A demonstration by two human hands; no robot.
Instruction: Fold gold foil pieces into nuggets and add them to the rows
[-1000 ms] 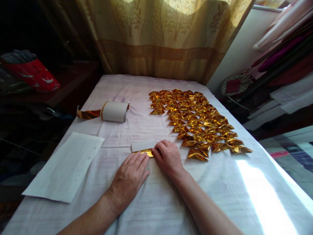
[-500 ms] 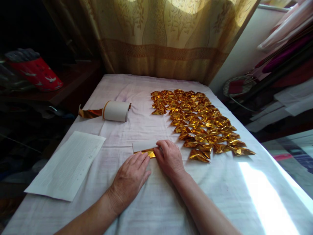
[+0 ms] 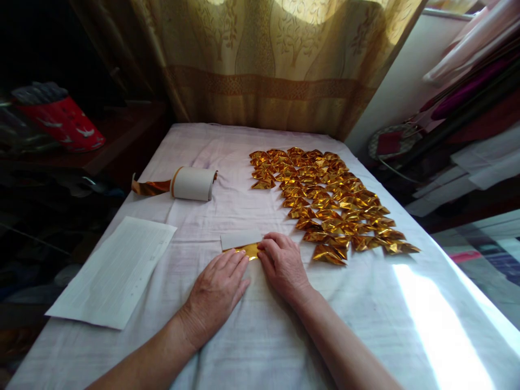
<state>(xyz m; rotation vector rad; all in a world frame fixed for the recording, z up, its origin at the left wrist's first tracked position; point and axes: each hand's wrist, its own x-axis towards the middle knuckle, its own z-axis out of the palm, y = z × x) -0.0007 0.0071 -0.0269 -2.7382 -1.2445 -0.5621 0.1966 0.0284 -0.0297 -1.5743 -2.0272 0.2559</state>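
A strip of gold foil paper [image 3: 251,251] with a white back lies partly folded in front of me, its long edge turned over so gold shows along the near side. My left hand [image 3: 215,284] rests with fingers stretched flat over the left part of the fold. At the right end, my right hand [image 3: 284,265] pinches the paper between thumb and fingers, which hide that end. Right of it, several folded gold foil pieces [image 3: 325,203] stand in rows, the nearest single piece [image 3: 329,253] close to my right hand.
A roll of foil paper [image 3: 192,183], white side out with a gold tail, lies at the back left. A printed sheet [image 3: 114,271] is on the left of the cloth-covered table [image 3: 252,346]. A red holder [image 3: 67,122] stands on a side cabinet; a curtain [image 3: 260,81] hangs behind.
The right part of the paper's edge has been turned over further, so more gold shows between my hands. My right fingers have shifted slightly; my left hand stays almost in place.
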